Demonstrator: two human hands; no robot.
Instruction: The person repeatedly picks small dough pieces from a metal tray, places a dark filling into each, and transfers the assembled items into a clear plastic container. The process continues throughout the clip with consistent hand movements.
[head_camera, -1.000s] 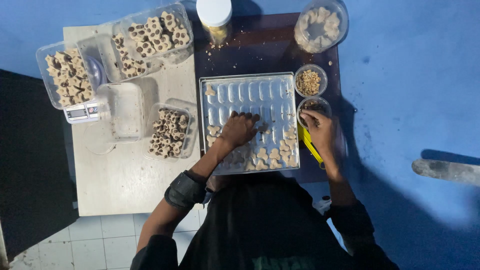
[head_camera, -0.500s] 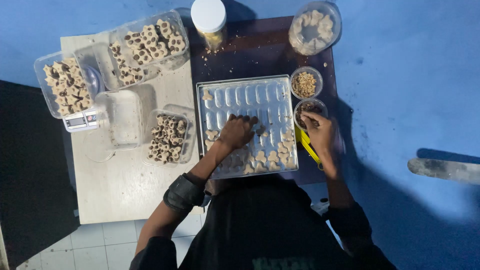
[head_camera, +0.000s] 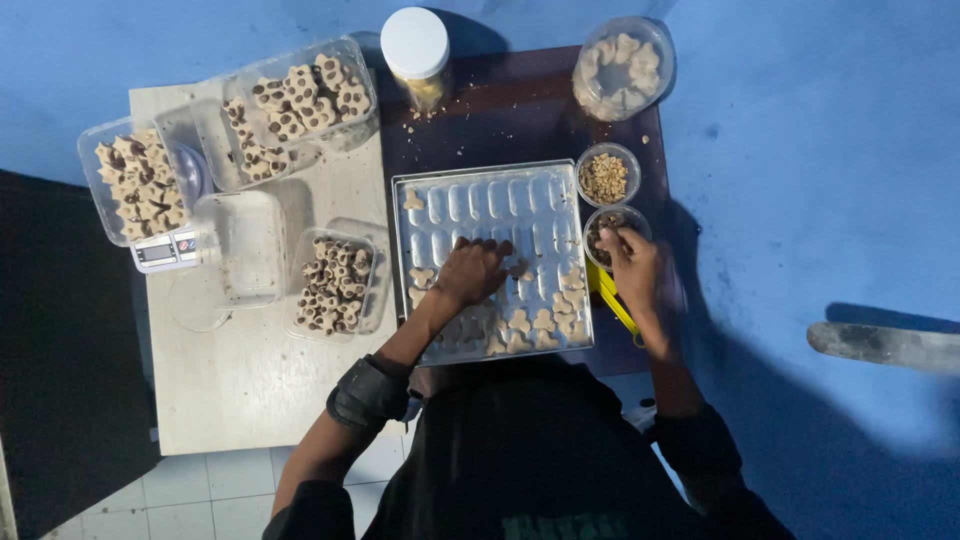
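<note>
Two hands (head_camera: 475, 272) (head_camera: 632, 268) — ridged metal tray (head_camera: 480, 200).

The left hand (head_camera: 478, 272) is resting on the metal tray (head_camera: 490, 175), and bare tray rows are lying open ahead of its fingers. Cookies (head_camera: 535, 325) are crowding the strip behind and to the right of it. Left of it, past the tray wall, an open box of cookies (head_camera: 335, 285) is blocking the way. The right hand (head_camera: 632, 268) is reaching into a small bowl (head_camera: 610, 228); a second bowl (head_camera: 606, 176) is sitting just beyond it, a round container (head_camera: 622, 65) and a white-lidded jar (head_camera: 416, 55) farther ahead. Open blue floor (head_camera: 800, 200) is lying to its right.
</note>
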